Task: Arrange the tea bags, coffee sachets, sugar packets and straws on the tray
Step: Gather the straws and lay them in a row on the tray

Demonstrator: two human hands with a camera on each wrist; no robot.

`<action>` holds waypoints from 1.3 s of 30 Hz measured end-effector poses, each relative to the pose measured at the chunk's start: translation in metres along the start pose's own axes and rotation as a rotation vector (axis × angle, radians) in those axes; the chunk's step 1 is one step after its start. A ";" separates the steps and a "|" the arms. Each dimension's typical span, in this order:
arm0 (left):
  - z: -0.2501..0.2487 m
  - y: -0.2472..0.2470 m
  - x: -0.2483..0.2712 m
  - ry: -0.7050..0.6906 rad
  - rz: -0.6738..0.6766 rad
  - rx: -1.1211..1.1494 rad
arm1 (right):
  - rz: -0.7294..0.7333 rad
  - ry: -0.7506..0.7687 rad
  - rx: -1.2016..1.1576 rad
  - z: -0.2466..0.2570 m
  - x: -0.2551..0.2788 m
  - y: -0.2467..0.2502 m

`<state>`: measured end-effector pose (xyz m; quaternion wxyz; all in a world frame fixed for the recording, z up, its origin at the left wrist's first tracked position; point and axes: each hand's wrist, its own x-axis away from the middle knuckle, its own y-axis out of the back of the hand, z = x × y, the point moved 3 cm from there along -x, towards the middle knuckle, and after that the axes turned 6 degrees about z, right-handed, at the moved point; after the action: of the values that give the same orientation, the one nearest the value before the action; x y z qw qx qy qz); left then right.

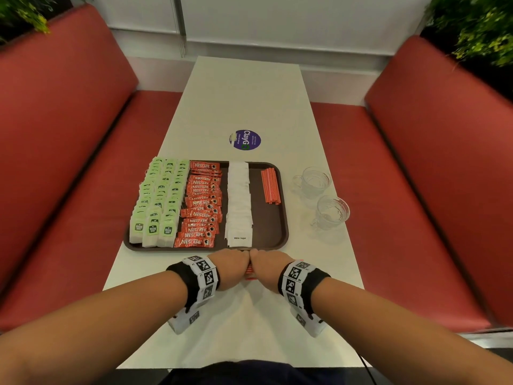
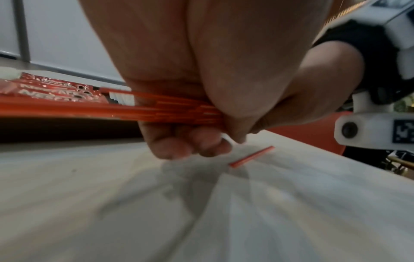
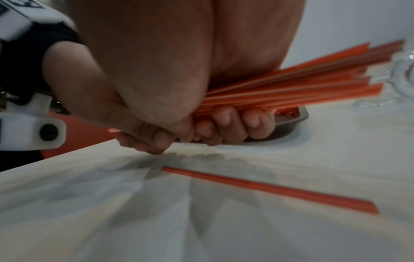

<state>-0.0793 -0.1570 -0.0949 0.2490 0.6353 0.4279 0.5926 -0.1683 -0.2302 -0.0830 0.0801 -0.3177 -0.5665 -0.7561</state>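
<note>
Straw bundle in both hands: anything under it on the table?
One loose orange straw lies on the white table below the straw bundle gripped by the left hand and right hand. The head view hides it.

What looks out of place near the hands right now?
One loose straw lies on the table under the hands, apart from the bundle of straws that the left hand and right hand grip together.
</note>
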 end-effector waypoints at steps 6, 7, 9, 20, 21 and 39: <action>-0.007 0.021 0.010 -0.129 0.090 0.186 | 0.022 0.018 -0.003 -0.001 0.002 0.013; -0.007 0.023 0.010 -0.110 0.106 0.205 | 0.022 0.017 -0.012 -0.002 0.002 0.014; -0.007 0.026 0.008 -0.102 0.109 0.239 | 0.000 0.014 -0.036 -0.003 0.002 0.016; -0.004 0.011 0.004 -0.096 0.056 0.072 | -0.003 0.068 0.000 -0.017 0.006 0.016; -0.004 0.005 0.001 -0.068 0.060 0.055 | 0.028 0.064 0.026 -0.020 0.005 0.012; -0.018 -0.018 -0.015 -0.028 0.006 -0.029 | 0.145 0.000 0.112 -0.030 -0.003 -0.019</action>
<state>-0.0996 -0.1643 -0.1147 0.2621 0.6413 0.4139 0.5906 -0.1867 -0.2520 -0.1053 0.1521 -0.3528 -0.5833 -0.7156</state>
